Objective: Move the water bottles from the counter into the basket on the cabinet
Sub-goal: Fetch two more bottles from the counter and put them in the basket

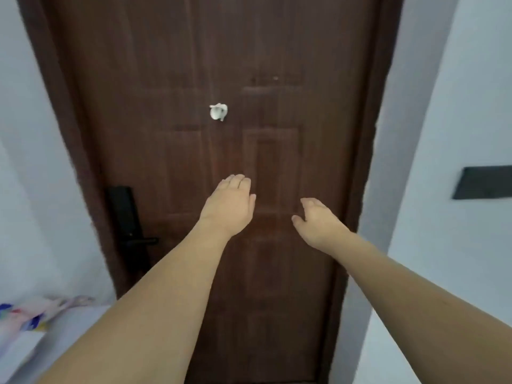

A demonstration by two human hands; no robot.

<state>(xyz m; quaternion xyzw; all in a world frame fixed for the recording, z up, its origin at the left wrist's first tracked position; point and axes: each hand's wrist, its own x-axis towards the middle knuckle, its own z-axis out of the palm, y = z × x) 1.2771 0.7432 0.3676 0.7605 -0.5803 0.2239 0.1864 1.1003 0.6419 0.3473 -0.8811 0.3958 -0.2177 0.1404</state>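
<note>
Both my arms reach forward in front of a dark brown door. My left hand (230, 205) is palm down with its fingers loosely together and holds nothing. My right hand (315, 220) is beside it, lower and to the right, thumb apart from the fingers, also holding nothing. No water bottle, counter, basket or cabinet is in view.
The brown door (177, 79) fills the middle, with a black lock and handle (130, 225) at its left and a white scrap (219, 111) stuck at its centre. White walls flank it. A colourful cloth (30, 314) lies at the lower left; a dark panel (483, 182) hangs on the right wall.
</note>
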